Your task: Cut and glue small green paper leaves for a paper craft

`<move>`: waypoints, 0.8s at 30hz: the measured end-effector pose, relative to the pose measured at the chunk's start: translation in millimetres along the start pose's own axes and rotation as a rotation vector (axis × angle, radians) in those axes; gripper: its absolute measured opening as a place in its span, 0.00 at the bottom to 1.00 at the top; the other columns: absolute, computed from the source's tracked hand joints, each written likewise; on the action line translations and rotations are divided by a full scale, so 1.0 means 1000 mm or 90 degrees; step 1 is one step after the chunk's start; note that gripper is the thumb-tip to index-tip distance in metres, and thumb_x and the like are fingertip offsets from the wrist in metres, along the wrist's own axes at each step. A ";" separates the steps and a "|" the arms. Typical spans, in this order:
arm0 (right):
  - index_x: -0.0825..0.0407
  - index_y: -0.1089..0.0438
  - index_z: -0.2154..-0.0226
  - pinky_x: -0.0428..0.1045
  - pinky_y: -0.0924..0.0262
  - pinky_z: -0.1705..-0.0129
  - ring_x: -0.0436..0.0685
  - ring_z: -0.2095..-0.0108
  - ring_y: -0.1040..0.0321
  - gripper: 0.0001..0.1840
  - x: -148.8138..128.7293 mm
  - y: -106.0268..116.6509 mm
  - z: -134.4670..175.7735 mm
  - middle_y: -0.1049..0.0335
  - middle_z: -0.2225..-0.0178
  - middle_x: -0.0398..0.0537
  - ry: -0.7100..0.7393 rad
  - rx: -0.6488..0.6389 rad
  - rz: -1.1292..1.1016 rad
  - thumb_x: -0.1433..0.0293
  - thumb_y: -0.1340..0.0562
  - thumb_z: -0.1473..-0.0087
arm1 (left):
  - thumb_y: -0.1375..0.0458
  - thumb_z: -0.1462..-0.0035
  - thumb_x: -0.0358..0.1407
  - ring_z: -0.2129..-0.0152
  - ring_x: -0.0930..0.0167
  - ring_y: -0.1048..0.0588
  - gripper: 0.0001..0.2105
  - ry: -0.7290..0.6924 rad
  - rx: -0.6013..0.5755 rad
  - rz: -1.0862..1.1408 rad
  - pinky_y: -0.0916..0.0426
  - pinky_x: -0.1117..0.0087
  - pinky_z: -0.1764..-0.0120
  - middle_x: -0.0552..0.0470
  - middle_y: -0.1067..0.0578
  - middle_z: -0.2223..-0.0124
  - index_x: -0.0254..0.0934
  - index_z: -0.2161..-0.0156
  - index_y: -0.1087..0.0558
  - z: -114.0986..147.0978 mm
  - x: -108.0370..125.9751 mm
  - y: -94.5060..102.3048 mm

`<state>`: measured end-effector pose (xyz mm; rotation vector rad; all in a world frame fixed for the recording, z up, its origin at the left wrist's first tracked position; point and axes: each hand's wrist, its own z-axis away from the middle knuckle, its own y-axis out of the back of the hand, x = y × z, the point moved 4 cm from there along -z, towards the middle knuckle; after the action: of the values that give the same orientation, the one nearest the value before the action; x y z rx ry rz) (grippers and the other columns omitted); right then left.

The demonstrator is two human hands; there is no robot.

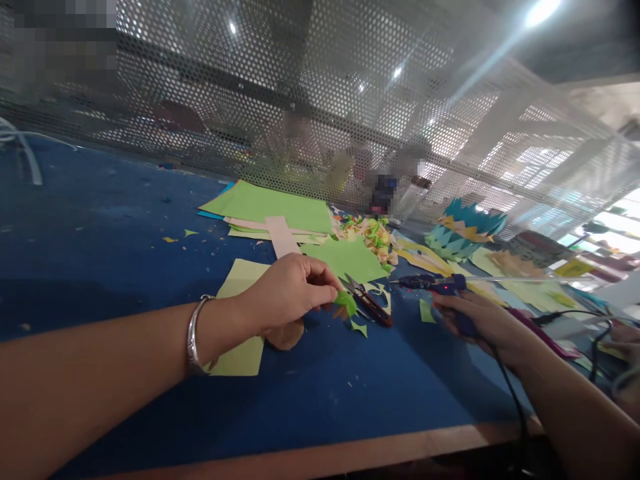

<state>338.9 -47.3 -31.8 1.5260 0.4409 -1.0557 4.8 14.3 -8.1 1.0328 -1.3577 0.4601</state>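
Note:
Between the thumb and fingers of my left hand (295, 290) is a small green paper piece (349, 304) with an orange-brown part below it. My right hand (475, 320) is wrapped round a dark blue glue gun (440, 283), its nozzle pointing left and a clear glue stick coming out of its back. Dark-handled scissors (367, 300) lie on the blue table between my hands. Under my left hand are a pale yellow-green sheet (240, 360) and a round brown piece (285, 335). A green paper offcut (427, 311) lies near the gun.
Behind my hands lie stacked green sheets (280, 207), a pile of curled paper scraps (373, 237) and a teal-and-yellow zigzag paper crown (465, 230). A perforated metal screen (225, 100) rises along the back. The gun's black cord (513, 393) hangs over the table's front edge. Another person's hand (627, 340) shows at far right.

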 end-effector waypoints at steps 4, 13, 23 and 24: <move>0.52 0.36 0.81 0.46 0.64 0.86 0.47 0.87 0.45 0.23 0.007 0.005 -0.012 0.41 0.84 0.42 0.026 0.007 -0.024 0.53 0.39 0.45 | 0.37 0.47 0.37 0.73 0.71 0.23 0.07 0.030 0.005 0.049 0.30 0.72 0.69 0.48 0.19 0.70 0.35 0.66 0.22 0.000 -0.003 -0.001; 0.50 0.26 0.74 0.49 0.53 0.79 0.56 0.79 0.35 0.23 -0.049 0.017 0.007 0.28 0.76 0.51 0.221 0.172 0.540 0.48 0.39 0.45 | 0.37 0.47 0.32 0.75 0.74 0.23 0.04 0.044 0.040 0.126 0.28 0.73 0.68 0.51 0.21 0.72 0.33 0.67 0.22 -0.002 -0.003 0.000; 0.52 0.27 0.68 0.46 0.47 0.74 0.50 0.75 0.37 0.15 -0.124 -0.095 0.059 0.29 0.73 0.43 0.442 -0.131 0.289 0.57 0.39 0.39 | 0.37 0.47 0.33 0.74 0.74 0.22 0.05 0.041 0.083 0.122 0.27 0.73 0.67 0.51 0.22 0.71 0.32 0.65 0.23 -0.003 -0.001 0.002; 0.52 0.29 0.70 0.46 0.48 0.74 0.50 0.76 0.38 0.15 -0.126 -0.098 0.058 0.31 0.74 0.43 0.455 -0.124 0.290 0.59 0.40 0.38 | 0.36 0.47 0.32 0.73 0.73 0.22 0.05 0.043 0.084 0.129 0.27 0.72 0.66 0.51 0.22 0.71 0.33 0.65 0.23 -0.003 -0.001 0.002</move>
<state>176.9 -40.5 17.1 1.6905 0.6205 -0.0867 4.5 17.9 -8.1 0.9820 -1.3909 0.7379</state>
